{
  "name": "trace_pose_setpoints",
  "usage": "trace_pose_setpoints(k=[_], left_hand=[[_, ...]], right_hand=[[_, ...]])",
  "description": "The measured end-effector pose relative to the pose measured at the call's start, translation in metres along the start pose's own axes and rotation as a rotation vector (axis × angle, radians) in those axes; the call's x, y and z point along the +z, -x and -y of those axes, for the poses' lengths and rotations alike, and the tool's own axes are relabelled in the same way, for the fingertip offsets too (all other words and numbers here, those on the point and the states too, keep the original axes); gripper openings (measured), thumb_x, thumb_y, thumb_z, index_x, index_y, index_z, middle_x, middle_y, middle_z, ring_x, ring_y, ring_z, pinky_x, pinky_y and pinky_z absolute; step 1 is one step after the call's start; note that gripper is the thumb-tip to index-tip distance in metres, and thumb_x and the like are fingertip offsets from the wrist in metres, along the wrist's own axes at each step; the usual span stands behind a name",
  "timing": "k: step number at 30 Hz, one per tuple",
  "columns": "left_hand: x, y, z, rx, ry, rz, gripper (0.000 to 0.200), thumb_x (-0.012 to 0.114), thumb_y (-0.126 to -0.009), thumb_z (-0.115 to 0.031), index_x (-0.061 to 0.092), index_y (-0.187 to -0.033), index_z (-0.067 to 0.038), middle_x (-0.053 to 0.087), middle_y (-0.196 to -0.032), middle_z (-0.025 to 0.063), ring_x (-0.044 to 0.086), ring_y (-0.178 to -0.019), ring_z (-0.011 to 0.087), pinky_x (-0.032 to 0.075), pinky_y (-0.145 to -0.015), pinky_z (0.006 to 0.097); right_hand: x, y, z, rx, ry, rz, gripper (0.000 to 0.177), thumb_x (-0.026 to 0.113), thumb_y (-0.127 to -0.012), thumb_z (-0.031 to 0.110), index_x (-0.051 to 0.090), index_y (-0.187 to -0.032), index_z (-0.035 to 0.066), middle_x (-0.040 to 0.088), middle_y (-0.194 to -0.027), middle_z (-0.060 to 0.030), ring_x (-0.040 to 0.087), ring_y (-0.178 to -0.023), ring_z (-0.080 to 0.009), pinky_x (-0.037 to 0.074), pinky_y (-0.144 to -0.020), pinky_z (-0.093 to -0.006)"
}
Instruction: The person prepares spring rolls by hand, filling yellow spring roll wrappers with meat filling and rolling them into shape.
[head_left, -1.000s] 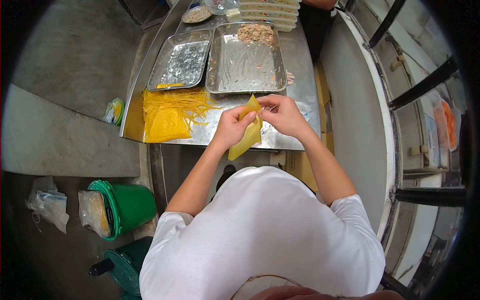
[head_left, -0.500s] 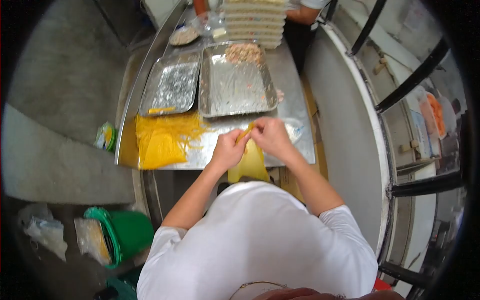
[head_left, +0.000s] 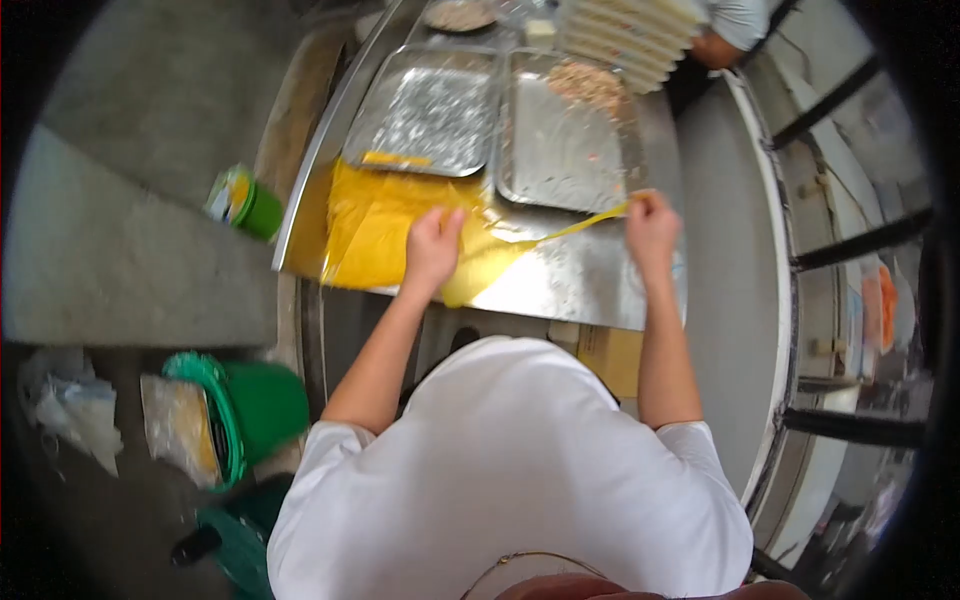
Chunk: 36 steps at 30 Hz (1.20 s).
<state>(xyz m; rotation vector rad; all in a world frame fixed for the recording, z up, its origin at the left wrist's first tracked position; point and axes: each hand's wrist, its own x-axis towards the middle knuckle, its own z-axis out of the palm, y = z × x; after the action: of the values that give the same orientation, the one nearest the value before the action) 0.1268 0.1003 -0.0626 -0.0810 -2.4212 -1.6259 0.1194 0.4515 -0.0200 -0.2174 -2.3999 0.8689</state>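
yellow strip [head_left: 585, 225] stretched over the metal desk [head_left: 600, 292]

the desk carries two shallow metal trays side by side: the right tray [head_left: 570, 150] and the left tray [head_left: 425, 112]. their raised rims probably keep loose food off the metal. beyond the right tray, clear containers [head_left: 625, 42] are stacked, which likely saves room. a pile of yellow sheets [head_left: 372, 238] lies flat at the near left edge, just below the left tray, seemingly placed for easy reach

the loose yellow sheet [head_left: 487, 266] is beside the pile, at the left grip [head_left: 434, 245]; blur and overlap hide whether that grip is clamped on it, so i cannot tell. the right grip [head_left: 652, 232] is closed on the strip's far end, apparently to keep it straight and taut where it meets the sheet. smallest, the chopped mixture [head_left: 588, 86] sits at the right tray's far end, leaving the near part thinly smeared
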Motion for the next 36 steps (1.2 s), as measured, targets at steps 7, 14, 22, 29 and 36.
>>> trace_pose_setpoints(k=[7, 14, 22, 29, 36], left_hand=[[-0.104, 0.014, 0.058, -0.248, 0.375, -0.147, 0.022, 0.065, -0.109, -0.021, 0.069, -0.103, -0.001, 0.068, -0.087, 0.0003, 0.059, -0.076, 0.0078, 0.048, -0.068, 0.0272], [-0.155, 0.047, 0.102, -0.285, 0.147, -0.143, 0.026, 0.070, -0.103, -0.016, 0.070, -0.121, 0.003, 0.076, -0.108, 0.0080, 0.069, -0.099, 0.0149, 0.055, -0.088, 0.0329], [-0.139, 0.045, 0.089, -0.202, -0.020, 0.075, 0.029, 0.074, -0.097, -0.012, 0.071, -0.123, 0.000, 0.077, -0.111, 0.0143, 0.072, -0.101, 0.0198, 0.056, -0.091, 0.0356], [-0.065, -0.012, 0.048, -0.080, 0.217, 0.567, 0.034, 0.075, -0.098, -0.009, 0.067, -0.130, -0.002, 0.075, -0.116, 0.0071, 0.071, -0.102, 0.0156, 0.057, -0.092, 0.0325], [0.039, -0.029, 0.055, -0.522, 0.352, 0.995, 0.035, 0.078, -0.093, -0.007, 0.071, -0.127, -0.001, 0.076, -0.110, 0.0066, 0.072, -0.093, 0.0163, 0.059, -0.086, 0.0331]], right_hand=[[0.060, -0.016, 0.035, 0.101, -0.324, 0.125, 0.019, 0.067, -0.096, 0.013, 0.077, -0.106, 0.000, 0.076, -0.084, -0.0145, 0.071, -0.072, -0.0197, 0.056, -0.070, -0.0360], [0.213, 0.018, 0.124, -0.285, -0.141, 0.615, 0.032, 0.059, -0.091, 0.010, 0.076, -0.118, 0.007, 0.075, -0.109, -0.0266, 0.072, -0.101, -0.0454, 0.058, -0.092, -0.0527], [0.191, 0.094, 0.178, -0.168, -0.649, 0.859, 0.060, 0.069, -0.082, 0.004, 0.066, -0.142, 0.002, 0.078, -0.110, -0.0244, 0.076, -0.103, -0.0360, 0.058, -0.096, -0.0433], [0.136, 0.137, 0.109, 0.225, -0.560, 1.159, 0.038, 0.078, -0.089, 0.012, 0.074, -0.125, 0.000, 0.079, -0.098, -0.0088, 0.071, -0.089, -0.0175, 0.057, -0.083, -0.0352], [0.050, 0.110, 0.036, 0.612, -0.370, 0.658, 0.020, 0.076, -0.090, 0.017, 0.078, -0.099, -0.001, 0.076, -0.084, -0.0067, 0.069, -0.076, -0.0149, 0.056, -0.071, -0.0376]])
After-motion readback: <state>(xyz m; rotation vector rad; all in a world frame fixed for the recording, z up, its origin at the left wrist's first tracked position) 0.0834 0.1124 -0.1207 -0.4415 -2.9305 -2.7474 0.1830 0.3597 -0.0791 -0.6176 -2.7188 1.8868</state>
